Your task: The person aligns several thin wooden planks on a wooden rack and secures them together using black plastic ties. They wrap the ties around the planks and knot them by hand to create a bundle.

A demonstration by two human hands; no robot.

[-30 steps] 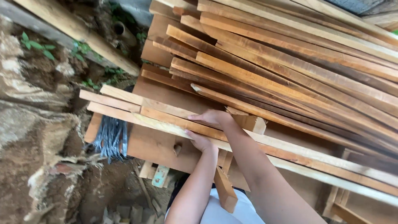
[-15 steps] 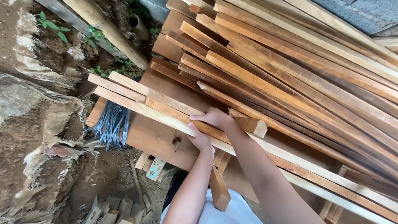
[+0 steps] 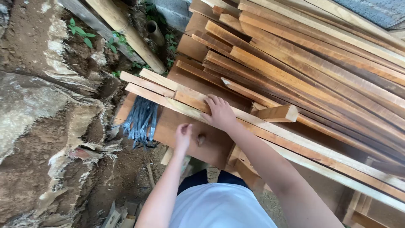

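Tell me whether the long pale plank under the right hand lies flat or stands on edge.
Flat. The long pale plank shows its broad face upward across the pile, and the right hand rests palm-down on that face.

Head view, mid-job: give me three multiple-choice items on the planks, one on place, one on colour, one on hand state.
1. Where does the right hand rest?
A. on the long planks
B. on the bamboo pole
C. on the ground

2. What colour is the wire bundle?
A. red
B. blue-grey
C. yellow

3. How is the left hand?
A. clamped on a plank
B. holding the bundle
C. free, holding nothing

Answers: 1 A, its fingers lie flat on the planks. 2 B, the strands look blue-grey. 3 C, it hangs loose before the board below.
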